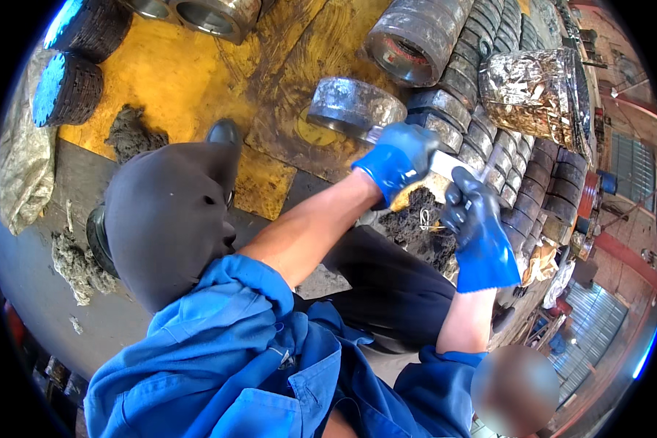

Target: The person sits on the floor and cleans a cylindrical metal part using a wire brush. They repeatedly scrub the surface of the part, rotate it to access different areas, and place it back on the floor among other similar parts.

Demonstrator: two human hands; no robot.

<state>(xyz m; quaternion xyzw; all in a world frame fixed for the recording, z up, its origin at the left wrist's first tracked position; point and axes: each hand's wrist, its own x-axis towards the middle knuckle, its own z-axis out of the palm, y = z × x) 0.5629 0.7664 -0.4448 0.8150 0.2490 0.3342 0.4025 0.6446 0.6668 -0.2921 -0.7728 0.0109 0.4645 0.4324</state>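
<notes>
My left hand (405,155), in a blue rubber glove, is closed around one end of a pale, flat, bar-shaped tool (451,167). A short metallic end (374,134) sticks out on the other side of that fist. My right hand (474,208), in a blue glove with dark, soiled fingers, is closed on the tool's other end, where a thin greyish prong (493,158) stands up. The gloves hide much of the tool, so its exact kind does not show. Just beyond my left hand, a wide steel ring (354,104) lies on the yellow sheet.
Rows of dark steel rings (482,139) lie stacked at the right, beside a dirty metal bucket (533,87). A large steel cylinder (416,44) lies at the back. Dark shavings (420,226) are heaped below my hands. Blue-faced discs (69,87) stand far left on the yellow sheet (182,80).
</notes>
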